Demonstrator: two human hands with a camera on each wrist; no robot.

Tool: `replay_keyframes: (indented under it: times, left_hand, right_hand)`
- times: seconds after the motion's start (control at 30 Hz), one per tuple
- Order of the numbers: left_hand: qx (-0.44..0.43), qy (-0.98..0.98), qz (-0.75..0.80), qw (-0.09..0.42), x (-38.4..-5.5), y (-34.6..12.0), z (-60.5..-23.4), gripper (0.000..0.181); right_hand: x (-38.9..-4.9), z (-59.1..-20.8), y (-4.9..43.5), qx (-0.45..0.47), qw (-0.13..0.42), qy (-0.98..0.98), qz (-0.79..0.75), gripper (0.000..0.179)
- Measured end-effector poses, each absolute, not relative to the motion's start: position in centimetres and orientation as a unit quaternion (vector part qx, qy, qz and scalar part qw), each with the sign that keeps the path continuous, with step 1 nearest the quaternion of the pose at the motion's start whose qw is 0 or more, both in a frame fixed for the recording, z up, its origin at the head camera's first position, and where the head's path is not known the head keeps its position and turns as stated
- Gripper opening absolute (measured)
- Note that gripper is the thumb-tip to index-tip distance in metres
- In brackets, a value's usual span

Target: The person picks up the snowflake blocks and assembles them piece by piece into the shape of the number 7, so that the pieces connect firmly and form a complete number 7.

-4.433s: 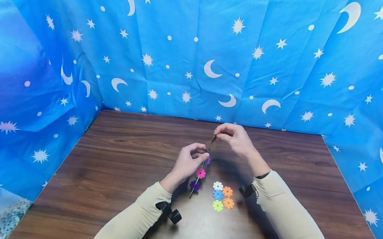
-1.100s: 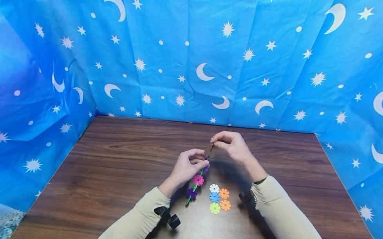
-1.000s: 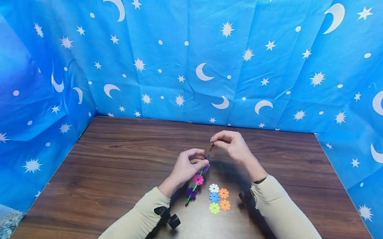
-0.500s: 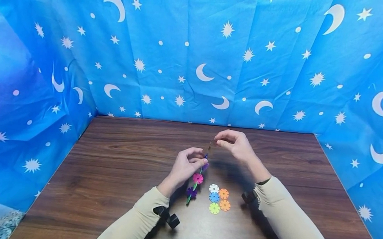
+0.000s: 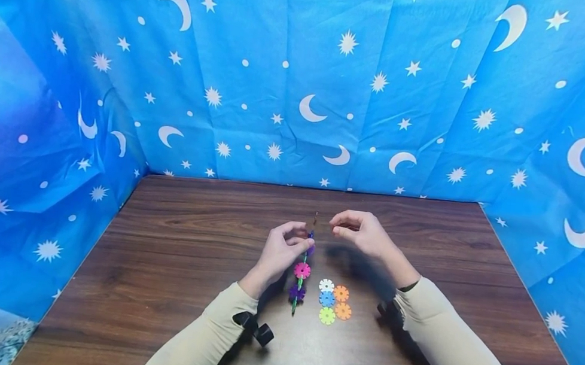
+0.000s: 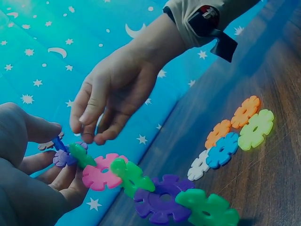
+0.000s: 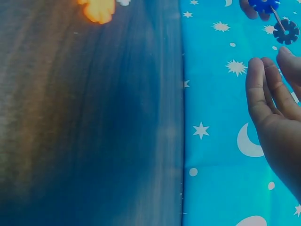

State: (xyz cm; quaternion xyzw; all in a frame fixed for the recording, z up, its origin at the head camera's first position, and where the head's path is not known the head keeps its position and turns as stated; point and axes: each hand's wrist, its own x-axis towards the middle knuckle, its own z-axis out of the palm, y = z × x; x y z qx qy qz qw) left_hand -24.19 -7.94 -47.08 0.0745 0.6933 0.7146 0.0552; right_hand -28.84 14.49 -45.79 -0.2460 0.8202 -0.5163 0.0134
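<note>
My left hand (image 5: pixel 278 253) pinches a chain of interlocking notched discs near its upper end. In the left wrist view the chain runs from a green disc (image 6: pixel 207 207) through a purple disc (image 6: pixel 149 202), another green and a pink disc (image 6: pixel 96 175) to a green and a smaller purple one at the fingers. Beyond them come a blue disc (image 7: pixel 261 5) and a dark brown disc (image 7: pixel 281 38) at the tip. Just right of that tip, my right hand (image 5: pixel 370 236) hovers with fingers loosely bent and nothing between them.
Loose discs lie flat on the wooden table (image 5: pixel 181 254), right of the chain: a white disc (image 5: pixel 322 286), a blue disc (image 5: pixel 322 300), a lime disc (image 5: pixel 323 318) and two orange ones. A blue star-and-moon cloth (image 5: pixel 256 124) hangs behind the table.
My right hand has let go of the brown disc at the chain's tip and drawn away to the right. The chain, still in my left hand, stands more upright in the head view.
</note>
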Motion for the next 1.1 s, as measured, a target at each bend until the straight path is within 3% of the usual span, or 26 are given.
replay_keyframes:
  times: [0.5, 0.67, 1.1]
  left_hand:
    - [0.069, 0.687, 0.721, 0.055, -24.6, -8.5, -46.7, 0.05]
    - [0.067, 0.703, 0.707, 0.043, -24.6, -8.6, -46.7, 0.05]
    - [0.056, 0.71, 0.701, 0.036, -24.7, -8.7, -46.7, 0.045]
  right_hand:
    - [-26.3, -48.1, 13.8, -0.336, 0.077, 0.87, -0.352, 0.018]
    - [-25.9, -48.3, 13.6, -0.368, 0.115, 0.869, -0.311, 0.02]
    - [-25.3, -47.8, 13.0, -0.428, 0.154, 0.86, -0.232, 0.033]
